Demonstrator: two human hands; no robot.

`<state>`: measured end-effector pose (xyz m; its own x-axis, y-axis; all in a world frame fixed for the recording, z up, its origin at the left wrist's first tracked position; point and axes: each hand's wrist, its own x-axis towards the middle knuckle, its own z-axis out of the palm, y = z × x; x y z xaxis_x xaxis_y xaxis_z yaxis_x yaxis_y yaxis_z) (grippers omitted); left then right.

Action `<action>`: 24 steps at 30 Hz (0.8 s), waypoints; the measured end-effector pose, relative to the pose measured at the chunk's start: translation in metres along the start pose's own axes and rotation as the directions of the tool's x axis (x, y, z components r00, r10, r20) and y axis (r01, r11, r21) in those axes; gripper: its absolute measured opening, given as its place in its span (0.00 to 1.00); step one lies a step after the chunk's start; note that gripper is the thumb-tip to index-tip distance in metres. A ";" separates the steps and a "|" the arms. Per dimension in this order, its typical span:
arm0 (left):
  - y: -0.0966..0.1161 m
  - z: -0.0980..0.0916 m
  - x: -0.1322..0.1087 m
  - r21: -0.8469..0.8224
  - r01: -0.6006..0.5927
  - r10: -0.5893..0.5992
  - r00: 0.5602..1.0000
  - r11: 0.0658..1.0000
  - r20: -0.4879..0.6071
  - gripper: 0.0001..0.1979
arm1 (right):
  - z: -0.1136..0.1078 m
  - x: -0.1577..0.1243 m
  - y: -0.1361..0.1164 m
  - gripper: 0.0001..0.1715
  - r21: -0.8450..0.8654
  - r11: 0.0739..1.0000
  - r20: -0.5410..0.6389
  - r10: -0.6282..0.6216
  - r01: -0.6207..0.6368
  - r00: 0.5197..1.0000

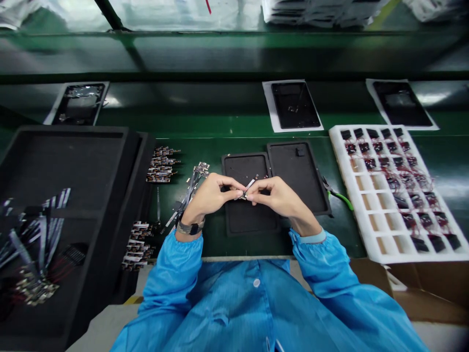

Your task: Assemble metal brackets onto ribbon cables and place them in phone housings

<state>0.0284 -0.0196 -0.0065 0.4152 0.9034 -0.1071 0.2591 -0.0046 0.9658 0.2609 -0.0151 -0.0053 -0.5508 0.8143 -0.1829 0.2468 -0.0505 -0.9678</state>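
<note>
Between the fingertips of both hands is a small circuit board with a flat ribbon cable, held over a shallow black tray. My left hand pinches it from the left, thumb and forefinger pressed together. From the other side my right hand pinches its right part. Fingers cover most of the board, so its details are hidden. Just left of my left wrist lies a bunch of ribbon-cable boards. A second black tray, with a small black block in it, sits beside my right hand.
Green-handled cutters lie by a white foam tray of wired black parts. Left stand large black trays with ribbon-cable boards. Small boards are stacked nearby. Tablet-like panels lie along the back.
</note>
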 end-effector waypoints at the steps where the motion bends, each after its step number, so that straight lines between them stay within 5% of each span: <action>1: 0.001 0.001 0.000 -0.009 0.002 -0.002 1.000 1.000 -0.003 0.08 | 0.000 0.000 0.000 0.11 0.003 1.000 -0.004 -0.002 0.002 1.000; 14: 0.003 0.001 -0.003 -0.028 0.011 -0.011 1.000 1.000 -0.026 0.08 | -0.004 -0.003 -0.005 0.10 -0.029 0.997 -0.027 -0.072 0.071 0.997; 20: 0.058 -0.010 -0.007 0.092 -0.013 0.033 0.975 0.996 -0.222 0.15 | -0.064 -0.011 0.012 0.11 -0.261 0.960 -0.339 -0.191 0.103 0.921; 24: 0.113 0.003 0.046 0.412 -0.140 0.232 0.955 0.900 -0.183 0.13 | -0.092 -0.012 0.041 0.10 -0.295 0.953 -0.540 -0.107 -0.069 0.835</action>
<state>0.0788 0.0200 0.0970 0.2969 0.9405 0.1654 0.5348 -0.3073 0.7871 0.3507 0.0263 -0.0274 -0.0561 0.9975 0.0438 0.5088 0.0663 -0.8583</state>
